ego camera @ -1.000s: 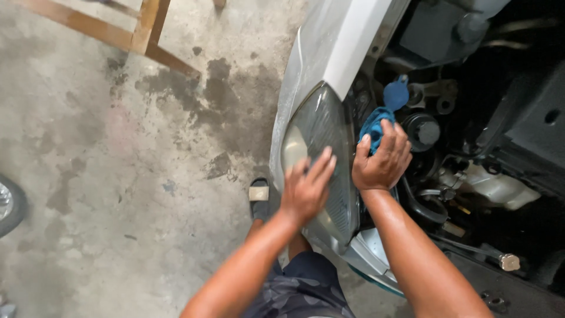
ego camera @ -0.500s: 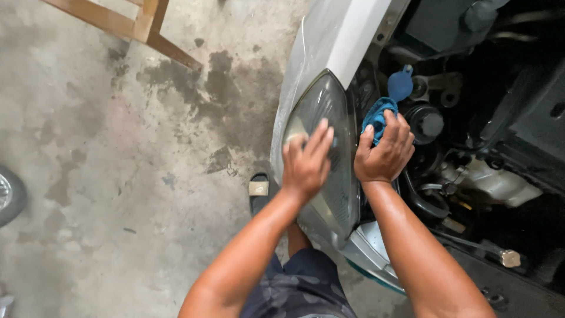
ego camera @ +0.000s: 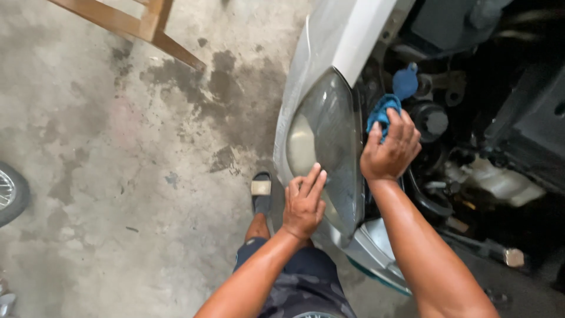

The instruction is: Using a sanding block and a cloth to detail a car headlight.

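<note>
1. Your left has open concrete floor [ego camera: 118, 176]; only the wooden frame [ego camera: 141, 26] at far left and a wheel [ego camera: 9, 191] at the edge intrude.
2. To your right, the engine bay [ego camera: 482, 147] is crowded: blue cap [ego camera: 406, 81], hoses and a white reservoir [ego camera: 500, 181] block passage.

Hazy grey headlight [ego camera: 326, 141], blue cloth [ego camera: 381, 113] at its edge

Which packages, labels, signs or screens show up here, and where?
None that can be made out. In view are only the headlight under the left hand, the blue cloth in the right hand, a blue cap and a pale reservoir in the engine bay.
</note>
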